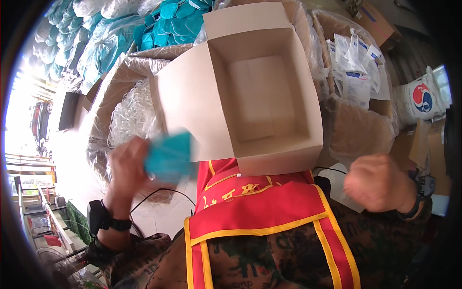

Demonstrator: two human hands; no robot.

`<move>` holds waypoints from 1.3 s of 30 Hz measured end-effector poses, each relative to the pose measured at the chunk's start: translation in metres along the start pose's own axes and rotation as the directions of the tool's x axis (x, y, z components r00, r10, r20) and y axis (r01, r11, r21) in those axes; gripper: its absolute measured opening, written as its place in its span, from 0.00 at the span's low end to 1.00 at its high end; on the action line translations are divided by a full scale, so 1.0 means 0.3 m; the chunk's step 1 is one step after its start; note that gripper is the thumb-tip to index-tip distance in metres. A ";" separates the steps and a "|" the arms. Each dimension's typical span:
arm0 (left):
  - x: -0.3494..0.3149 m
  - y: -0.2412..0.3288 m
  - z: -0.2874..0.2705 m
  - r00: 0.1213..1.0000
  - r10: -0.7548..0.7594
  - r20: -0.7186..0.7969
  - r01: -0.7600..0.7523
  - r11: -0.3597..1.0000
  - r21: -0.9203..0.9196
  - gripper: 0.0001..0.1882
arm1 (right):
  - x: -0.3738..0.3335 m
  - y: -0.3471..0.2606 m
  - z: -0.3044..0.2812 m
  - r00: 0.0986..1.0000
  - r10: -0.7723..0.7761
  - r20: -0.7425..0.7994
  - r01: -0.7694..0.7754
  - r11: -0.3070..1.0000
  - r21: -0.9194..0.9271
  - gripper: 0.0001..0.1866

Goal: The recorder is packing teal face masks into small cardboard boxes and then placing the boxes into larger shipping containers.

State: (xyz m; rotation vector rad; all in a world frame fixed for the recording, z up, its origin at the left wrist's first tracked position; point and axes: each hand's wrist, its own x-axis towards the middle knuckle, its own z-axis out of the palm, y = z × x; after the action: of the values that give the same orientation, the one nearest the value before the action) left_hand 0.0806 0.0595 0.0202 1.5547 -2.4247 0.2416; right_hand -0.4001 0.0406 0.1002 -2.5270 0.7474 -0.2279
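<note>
A red apron (260, 214) is lying nearest. The left hand (128, 164) is pinching a blurred teal piece (169, 156) near the left flap (192, 103) of the box (264, 91). The right hand (378, 184) is making a loose fist. The box is gaping open beyond the apron; farther off, a teal pile (173, 21) is rising.
</note>
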 end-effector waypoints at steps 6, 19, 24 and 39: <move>-0.002 -0.029 -0.057 0.538 -0.842 -0.040 0.480 0.345 -0.807 0.09 | -0.066 0.057 -0.020 0.830 0.555 -0.052 -0.407 0.667 0.624 0.13; 0.366 0.467 -0.072 0.841 -0.533 0.096 -0.325 -0.637 -0.699 0.17 | 0.513 0.071 0.274 0.992 0.124 -0.020 -0.001 0.173 0.985 0.22; 0.424 0.446 -0.001 0.955 -0.264 -0.136 -0.293 -0.767 -0.570 0.17 | 0.523 0.022 0.347 0.993 0.114 -0.038 0.032 0.053 0.998 0.29; 0.429 0.356 -0.001 0.957 -0.245 -0.158 -0.287 -0.694 -0.660 0.20 | 0.437 -0.021 0.331 0.937 -0.193 0.293 -0.288 0.054 0.956 0.17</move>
State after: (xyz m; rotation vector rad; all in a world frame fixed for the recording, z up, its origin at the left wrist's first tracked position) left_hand -0.0677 -0.0077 0.0581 0.0971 -0.8519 -1.4851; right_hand -0.2588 0.0139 0.0201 -1.0259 0.2602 -0.1610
